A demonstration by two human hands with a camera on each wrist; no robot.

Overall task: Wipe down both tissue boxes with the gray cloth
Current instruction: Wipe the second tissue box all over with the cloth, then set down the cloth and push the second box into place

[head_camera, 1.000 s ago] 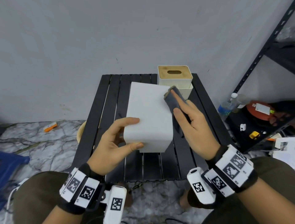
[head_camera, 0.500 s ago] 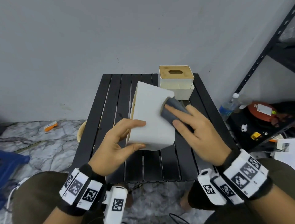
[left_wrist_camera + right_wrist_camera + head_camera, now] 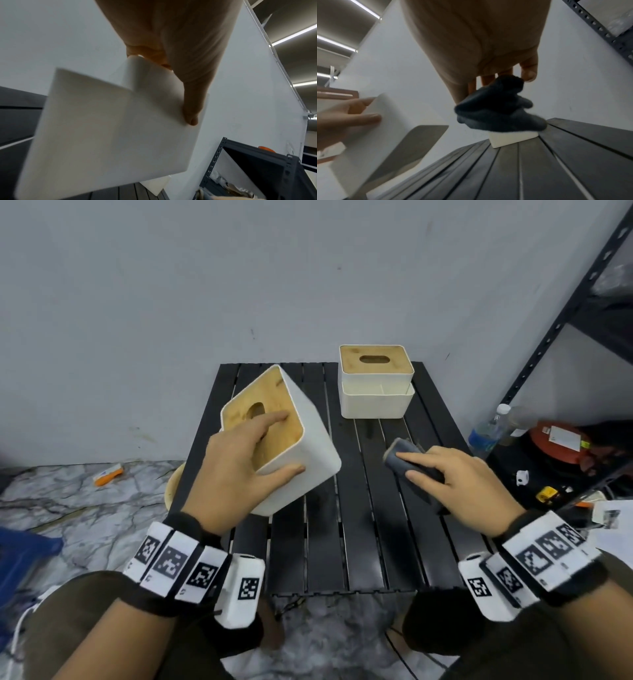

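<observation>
wrist bands: black-and-white square code markers on both your wrists, no readable words.
left hand (image 3: 239,470): you grip the near tissue box (image 3: 301,440), thumb on its white side, fingers across the wooden lid by the slot. Fingers are curled round it.
near tissue box: white body, wood top, tilted so the lid faces up and left toward you; from the left wrist view it looks lifted off the table (image 3: 359,525), though its low corner may touch, cannot tell.
right hand (image 3: 459,477): you hold the gray cloth (image 3: 402,457) bunched under your fingers, index finger laid along it, thumb pinching from below in the right wrist view.
gray cloth: just above the table's right half, well apart from the near tissue box, not touching either box.
change: half a second ago the cloth was pressed on the box's white side and the lid faced away left; now you have turned the lid up and pulled the cloth off to the right.
far tissue box (image 3: 375,381): upright at the back right of the table, wood lid with oval slot, sitting in a wider white base; same spot as before.
labels: white sticker on the orange-red thing (image 3: 561,440) at right, print too small to read; bottle (image 3: 486,433) has a blue label, unreadable.
</observation>
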